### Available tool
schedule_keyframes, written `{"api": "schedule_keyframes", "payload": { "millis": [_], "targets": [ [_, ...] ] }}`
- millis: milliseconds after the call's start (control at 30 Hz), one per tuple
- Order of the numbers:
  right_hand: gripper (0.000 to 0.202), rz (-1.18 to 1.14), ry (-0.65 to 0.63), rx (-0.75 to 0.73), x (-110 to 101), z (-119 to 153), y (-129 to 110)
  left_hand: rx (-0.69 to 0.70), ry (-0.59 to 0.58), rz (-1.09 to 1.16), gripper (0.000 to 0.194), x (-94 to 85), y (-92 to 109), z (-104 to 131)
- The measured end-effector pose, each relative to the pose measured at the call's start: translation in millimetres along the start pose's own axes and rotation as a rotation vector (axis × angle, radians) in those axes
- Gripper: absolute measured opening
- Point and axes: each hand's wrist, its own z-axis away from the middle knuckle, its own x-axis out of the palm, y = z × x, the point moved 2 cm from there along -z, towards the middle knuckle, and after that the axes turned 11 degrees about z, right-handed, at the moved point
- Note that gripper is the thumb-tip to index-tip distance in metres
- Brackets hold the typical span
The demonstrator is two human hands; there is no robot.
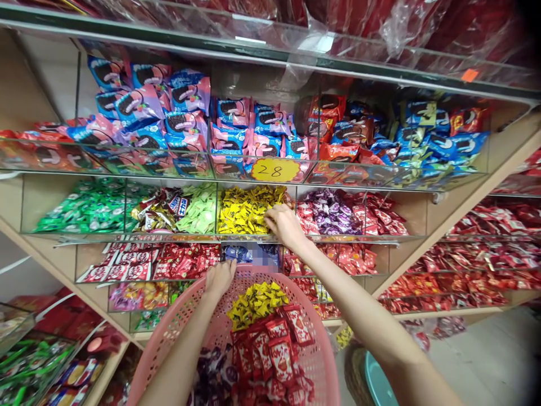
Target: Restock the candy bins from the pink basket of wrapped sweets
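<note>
My left hand [220, 279] is closed on the far rim of a pink perforated plastic basket [158, 344]. Inside the basket lie yellow-wrapped candies [257, 301], red-and-white candy packets [279, 352] and dark purple wrapped candies [213, 372]. My right hand [285, 224] reaches over the shelf's clear front lip, at the right side of a compartment heaped with yellow-wrapped candies [243, 210]. Its fingers are curled together against the heap; whatever lies between them is hidden.
Left of the yellow heap are light green candies [198, 207]; purple ones [329, 211] lie to its right. Glass dividers separate compartments. Above, cookie packs [146, 107] fill a shelf with a yellow "28" tag [276, 170]. A teal basin [378, 378] stands below right.
</note>
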Motion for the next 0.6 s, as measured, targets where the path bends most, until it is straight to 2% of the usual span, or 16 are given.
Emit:
{"api": "schedule_keyframes", "payload": {
  "millis": [133,200,267,333,433,500,600],
  "targets": [
    [0.023,-0.135,0.139,-0.013,-23,15,-6,-0.009,-0.012,0.003,0.054,0.0,1,0],
    [0.022,-0.210,0.126,-0.094,-27,28,-15,-0.008,-0.016,0.003,0.054,-0.3,2,0],
    [0.019,-0.255,0.009,-0.230,-20,45,-26,-0.005,-0.014,0.000,0.054,-0.6,2,0],
    [0.016,-0.259,-0.178,-0.363,-4,66,-36,0.001,-0.009,-0.002,0.054,-0.8,2,0],
    [0.015,-0.204,-0.437,-0.444,28,94,-45,0.014,0.000,-0.004,0.054,-0.6,1,0],
    [0.017,-0.144,-0.531,-0.433,46,109,-45,0.015,0.001,-0.013,0.054,-0.3,1,0],
    [0.017,-0.059,-0.562,-0.423,63,121,-44,0.009,-0.003,-0.020,0.054,-0.2,1,0]
  ]
}}
